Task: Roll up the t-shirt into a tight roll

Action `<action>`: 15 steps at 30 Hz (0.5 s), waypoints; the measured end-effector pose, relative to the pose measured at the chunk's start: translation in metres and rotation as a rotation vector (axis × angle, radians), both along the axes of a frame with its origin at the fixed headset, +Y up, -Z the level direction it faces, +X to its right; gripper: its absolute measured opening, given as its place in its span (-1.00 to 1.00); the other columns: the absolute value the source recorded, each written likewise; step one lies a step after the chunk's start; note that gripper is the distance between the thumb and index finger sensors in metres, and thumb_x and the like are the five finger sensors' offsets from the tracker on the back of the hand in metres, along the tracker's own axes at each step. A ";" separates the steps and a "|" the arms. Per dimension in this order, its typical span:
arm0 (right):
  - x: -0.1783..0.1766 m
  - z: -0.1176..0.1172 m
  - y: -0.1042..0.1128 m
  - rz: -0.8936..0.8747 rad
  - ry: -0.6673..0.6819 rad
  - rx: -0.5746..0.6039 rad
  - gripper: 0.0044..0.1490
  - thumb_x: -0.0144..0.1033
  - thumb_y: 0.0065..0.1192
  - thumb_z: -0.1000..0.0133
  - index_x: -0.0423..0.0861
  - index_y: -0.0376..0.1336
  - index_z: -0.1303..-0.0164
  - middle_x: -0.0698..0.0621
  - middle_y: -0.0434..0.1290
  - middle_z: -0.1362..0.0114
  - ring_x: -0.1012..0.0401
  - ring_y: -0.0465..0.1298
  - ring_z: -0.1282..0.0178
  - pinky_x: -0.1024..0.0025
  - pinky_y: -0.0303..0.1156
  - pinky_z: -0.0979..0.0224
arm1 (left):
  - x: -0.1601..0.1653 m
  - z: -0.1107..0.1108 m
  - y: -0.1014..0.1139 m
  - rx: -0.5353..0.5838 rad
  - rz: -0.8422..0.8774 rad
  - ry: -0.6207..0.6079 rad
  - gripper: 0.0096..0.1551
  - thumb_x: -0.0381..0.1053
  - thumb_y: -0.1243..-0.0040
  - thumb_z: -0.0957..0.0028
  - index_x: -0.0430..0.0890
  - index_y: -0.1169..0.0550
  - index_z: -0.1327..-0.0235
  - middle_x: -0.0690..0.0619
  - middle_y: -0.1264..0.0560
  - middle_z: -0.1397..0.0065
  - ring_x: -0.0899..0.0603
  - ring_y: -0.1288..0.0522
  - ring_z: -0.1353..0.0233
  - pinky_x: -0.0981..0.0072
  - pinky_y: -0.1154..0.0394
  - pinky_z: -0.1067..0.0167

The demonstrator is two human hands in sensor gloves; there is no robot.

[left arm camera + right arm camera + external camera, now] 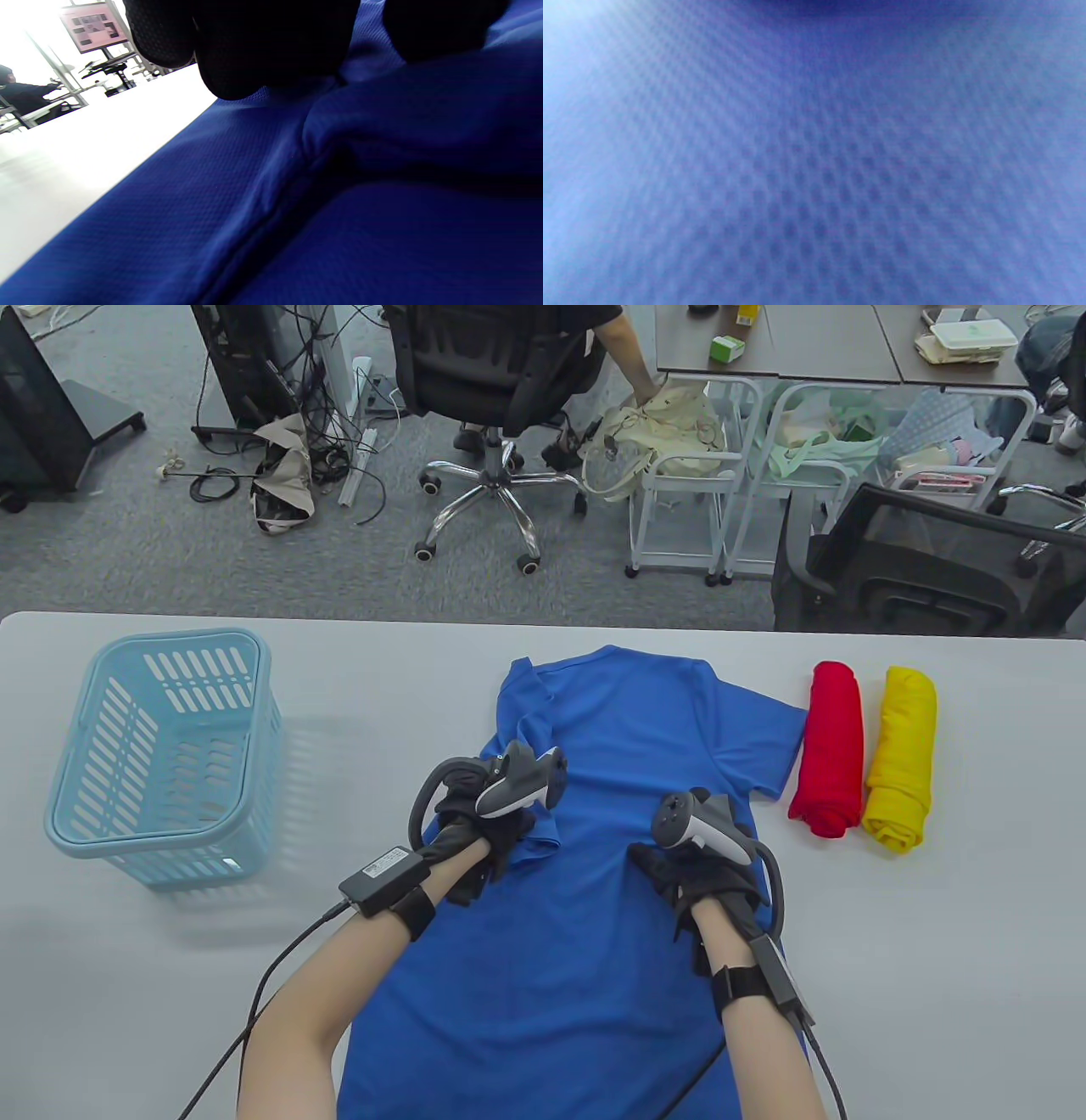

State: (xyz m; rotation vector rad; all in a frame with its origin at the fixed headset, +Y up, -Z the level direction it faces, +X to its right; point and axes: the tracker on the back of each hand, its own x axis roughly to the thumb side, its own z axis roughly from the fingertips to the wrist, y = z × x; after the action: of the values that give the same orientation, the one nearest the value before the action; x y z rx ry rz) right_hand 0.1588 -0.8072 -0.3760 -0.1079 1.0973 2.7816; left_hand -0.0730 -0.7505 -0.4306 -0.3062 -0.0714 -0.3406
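Observation:
A blue t-shirt (pixel 628 729) lies flat on the grey table (pixel 933 942), collar at the far end and hem off the near edge. Its left sleeve is folded in over the body. My left hand (pixel 488 836) is on that folded sleeve; in the left wrist view its fingers (pixel 263 51) pinch a ridge of the blue fabric (pixel 339 212). My right hand (pixel 679 874) rests palm down on the shirt's right middle, below the spread right sleeve. The right wrist view shows only blurred blue weave (pixel 814 169) close to the lens.
A light blue plastic basket (pixel 161 755) stands on the table's left side. A rolled red shirt (pixel 830 746) and a rolled yellow shirt (pixel 901 755) lie side by side right of the blue shirt. Office chairs and carts stand beyond the far edge.

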 end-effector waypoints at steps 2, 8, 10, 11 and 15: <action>0.000 0.000 0.000 -0.001 0.000 0.000 0.06 0.37 -0.71 -0.11 0.04 -0.91 -0.37 -0.09 -0.95 -0.44 -0.14 -0.89 -0.43 -0.19 -0.77 -0.40 | -0.001 -0.001 0.001 -0.008 0.030 0.024 -0.21 0.41 -0.06 0.06 0.08 -0.43 -0.42 0.08 -0.52 -0.39 -0.07 -0.58 -0.30 -0.06 -0.46 -0.41; 0.000 0.000 0.000 -0.003 0.001 0.000 0.06 0.37 -0.71 -0.11 0.04 -0.91 -0.37 -0.10 -0.95 -0.44 -0.14 -0.89 -0.43 -0.19 -0.77 -0.40 | -0.011 -0.004 0.003 0.036 0.102 0.042 -0.59 0.22 -0.15 -0.02 0.19 -0.60 -0.10 0.21 -0.68 -0.16 0.03 -0.71 -0.14 0.06 -0.58 -0.32; 0.000 0.000 0.000 -0.004 0.001 0.001 0.06 0.37 -0.71 -0.11 0.04 -0.91 -0.37 -0.10 -0.95 -0.44 -0.14 -0.89 -0.43 -0.20 -0.77 -0.39 | -0.023 -0.009 0.009 0.036 0.123 0.075 -0.59 0.23 -0.18 0.00 0.19 -0.61 -0.07 0.20 -0.69 -0.15 0.02 -0.72 -0.14 0.07 -0.59 -0.30; 0.000 0.000 0.000 -0.004 0.002 0.001 0.06 0.37 -0.71 -0.11 0.04 -0.91 -0.37 -0.10 -0.95 -0.44 -0.14 -0.89 -0.43 -0.20 -0.77 -0.39 | -0.030 -0.012 0.014 0.043 0.117 0.098 -0.59 0.22 -0.19 0.00 0.19 -0.62 -0.07 0.20 -0.70 -0.15 0.02 -0.73 -0.13 0.07 -0.59 -0.30; 0.000 0.000 0.000 -0.005 0.003 0.000 0.06 0.37 -0.71 -0.11 0.03 -0.91 -0.37 -0.10 -0.95 -0.44 -0.14 -0.89 -0.43 -0.20 -0.77 -0.39 | -0.066 -0.036 0.058 0.384 -0.287 0.195 -0.59 0.21 -0.22 0.01 0.19 -0.62 -0.09 0.20 -0.70 -0.18 0.01 -0.72 -0.17 0.05 -0.58 -0.32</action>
State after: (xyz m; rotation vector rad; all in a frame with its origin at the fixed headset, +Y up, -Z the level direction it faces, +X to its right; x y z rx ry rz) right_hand 0.1587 -0.8074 -0.3764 -0.1010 1.0964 2.7788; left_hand -0.1386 -0.6927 -0.4671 0.0346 0.2302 -0.5965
